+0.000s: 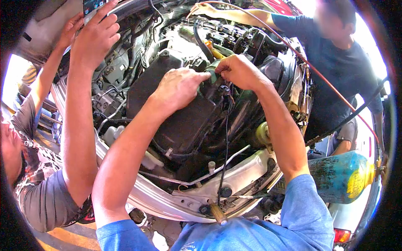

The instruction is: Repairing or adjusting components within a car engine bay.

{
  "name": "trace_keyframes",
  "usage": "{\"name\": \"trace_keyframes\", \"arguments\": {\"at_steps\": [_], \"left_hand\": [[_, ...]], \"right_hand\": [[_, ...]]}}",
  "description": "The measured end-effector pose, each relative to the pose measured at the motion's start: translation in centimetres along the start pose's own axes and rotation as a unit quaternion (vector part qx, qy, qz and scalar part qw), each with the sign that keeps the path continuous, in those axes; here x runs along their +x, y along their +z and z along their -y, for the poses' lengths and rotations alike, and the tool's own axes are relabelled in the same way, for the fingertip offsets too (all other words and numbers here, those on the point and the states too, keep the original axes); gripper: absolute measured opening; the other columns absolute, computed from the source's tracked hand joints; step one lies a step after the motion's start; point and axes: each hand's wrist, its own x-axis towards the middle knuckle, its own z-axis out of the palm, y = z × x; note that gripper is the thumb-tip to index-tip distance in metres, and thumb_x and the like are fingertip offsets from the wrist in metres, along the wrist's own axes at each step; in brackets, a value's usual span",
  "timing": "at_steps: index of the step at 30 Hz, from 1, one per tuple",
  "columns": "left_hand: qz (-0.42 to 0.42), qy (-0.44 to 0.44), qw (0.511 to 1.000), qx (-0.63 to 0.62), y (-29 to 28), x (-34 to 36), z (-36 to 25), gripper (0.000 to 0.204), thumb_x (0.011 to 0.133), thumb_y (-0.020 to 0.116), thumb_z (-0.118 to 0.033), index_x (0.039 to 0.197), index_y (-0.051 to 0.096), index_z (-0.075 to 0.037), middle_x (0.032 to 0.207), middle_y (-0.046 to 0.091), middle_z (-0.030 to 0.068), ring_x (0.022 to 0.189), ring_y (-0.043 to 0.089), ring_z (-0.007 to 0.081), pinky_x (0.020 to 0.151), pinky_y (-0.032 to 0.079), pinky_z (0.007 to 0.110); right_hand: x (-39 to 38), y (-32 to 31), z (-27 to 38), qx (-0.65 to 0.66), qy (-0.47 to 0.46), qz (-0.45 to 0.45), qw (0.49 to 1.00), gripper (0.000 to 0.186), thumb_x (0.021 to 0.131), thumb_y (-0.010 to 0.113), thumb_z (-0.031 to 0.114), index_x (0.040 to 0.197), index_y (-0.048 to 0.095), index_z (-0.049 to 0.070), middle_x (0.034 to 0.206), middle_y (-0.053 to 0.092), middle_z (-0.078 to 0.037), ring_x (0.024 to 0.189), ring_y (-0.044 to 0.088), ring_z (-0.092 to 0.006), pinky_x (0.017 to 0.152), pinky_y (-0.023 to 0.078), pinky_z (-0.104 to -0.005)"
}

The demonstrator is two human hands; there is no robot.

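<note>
Both my hands meet over the engine bay, at a dark greenish hose-like part (212, 67) beside a large black plastic housing (167, 125). My left hand (178, 90) lies above the housing; its index finger reaches onto the part while the other fingers curl under, mostly hidden. On the far side of that part, my right hand (240, 73) is closed in a pinch, and its fingers cover whatever is between them. Just below the fingertips sits a small black connector piece (224, 90). A thin black cable (226, 146) runs from there toward the front edge.
A wooden-handled tool (218, 214) lies at the car's front edge. At left, another person's hand (94, 39) holds up a phone (92, 9). Across the engine (234, 37), a co-worker's arm (247, 16) reaches in beside a reddish hose (322, 75). A teal gas cylinder (331, 175) lies at right.
</note>
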Motion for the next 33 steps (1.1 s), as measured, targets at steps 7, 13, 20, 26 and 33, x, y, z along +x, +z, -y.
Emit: {"name": "trace_keyframes", "arguments": {"at_steps": [7, 13, 20, 26, 33], "left_hand": [[-0.001, -0.002, 1.000, 0.000, 0.2, 0.1, 0.2, 0.052, 0.083, 0.054, -0.004, 0.132, 0.060, -0.018, 0.101, 0.069, 0.0194, 0.097, 0.067, 0.0355, 0.087, 0.053, 0.047], [0.002, -0.005, 1.000, -0.005, 0.4, 0.2, 0.3, 0.053, 0.082, 0.053, -0.003, 0.133, 0.060, -0.018, 0.101, 0.069, 0.0195, 0.097, 0.067, 0.0353, 0.087, 0.053, 0.047], [-0.024, -0.001, 1.000, -0.015, 0.5, 0.2, 0.3, 0.050, 0.082, 0.054, -0.002, 0.129, 0.064, -0.018, 0.095, 0.069, 0.0215, 0.091, 0.067, 0.0378, 0.084, 0.053, 0.047], [-0.007, -0.008, 1.000, -0.019, 0.3, 0.2, 0.1, 0.050, 0.084, 0.052, -0.003, 0.130, 0.063, -0.018, 0.098, 0.069, 0.0211, 0.092, 0.068, 0.0371, 0.085, 0.053, 0.047], [-0.007, -0.001, 1.000, -0.017, 0.3, 0.1, 0.2, 0.049, 0.084, 0.049, -0.003, 0.130, 0.063, -0.016, 0.100, 0.069, 0.0211, 0.094, 0.067, 0.0365, 0.087, 0.053, 0.047]], "right_hand": [[0.4, -0.2, -0.2, 0.034, -0.012, 0.007, 0.999, 0.021, 0.077, 0.064, 0.005, 0.095, 0.075, 0.005, 0.088, 0.072, -0.018, 0.082, 0.071, -0.0304, 0.078, 0.055, -0.0386], [0.4, -0.1, -0.3, -0.025, -0.005, 0.011, 1.000, 0.018, 0.080, 0.067, 0.006, 0.096, 0.073, 0.001, 0.080, 0.072, -0.013, 0.071, 0.069, -0.0198, 0.069, 0.054, -0.0343], [0.1, -0.3, -0.4, -0.031, -0.020, 0.007, 0.999, 0.016, 0.079, 0.069, 0.008, 0.093, 0.072, 0.001, 0.077, 0.071, -0.013, 0.070, 0.069, -0.0192, 0.069, 0.054, -0.0347], [0.2, -0.3, -1.0, 0.013, 0.004, 0.041, 0.999, 0.014, 0.084, 0.068, 0.008, 0.095, 0.072, 0.000, 0.073, 0.069, -0.009, 0.064, 0.065, -0.0121, 0.061, 0.053, -0.0305], [0.0, -0.2, -1.3, 0.057, -0.017, 0.041, 0.997, 0.015, 0.087, 0.066, 0.005, 0.100, 0.071, 0.000, 0.073, 0.068, -0.005, 0.065, 0.064, -0.0102, 0.062, 0.054, -0.0283]]}}
